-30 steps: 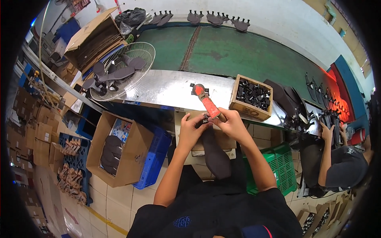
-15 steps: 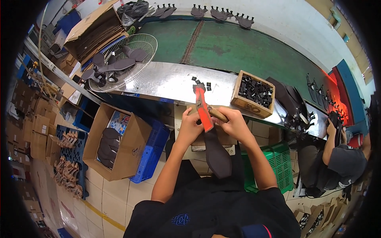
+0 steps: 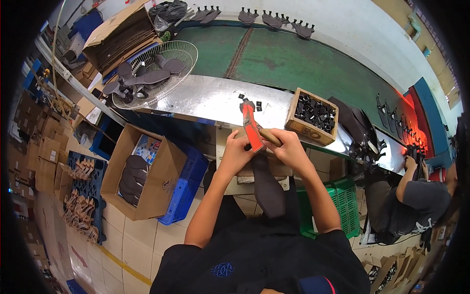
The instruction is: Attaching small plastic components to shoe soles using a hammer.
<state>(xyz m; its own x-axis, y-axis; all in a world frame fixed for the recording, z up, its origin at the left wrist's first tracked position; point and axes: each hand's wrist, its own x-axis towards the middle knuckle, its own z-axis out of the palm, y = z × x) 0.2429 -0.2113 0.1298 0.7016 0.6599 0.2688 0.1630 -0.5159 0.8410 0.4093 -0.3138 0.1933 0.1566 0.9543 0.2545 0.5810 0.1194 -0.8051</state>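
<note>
Wears a black short-sleeved shirt [image 3: 249, 250] in a matte cloth, loose in cut. Carries on the left side of the chest a small emblem [image 3: 223, 269], embroidered in blue thread as interlaced curls with a rounded outline. Shows at the bottom of the view, toward the right, a navy panel [image 3: 311, 285] trimmed with a narrow red-pink edging [image 3: 330, 286]. Leaves the forearms [image 3: 208, 208] bare beyond the sleeves [image 3: 176, 260], likewise the left grip [image 3: 235, 154] and the right grip [image 3: 290, 151]. Includes dark, nearly black trousers [image 3: 230, 216].
</note>
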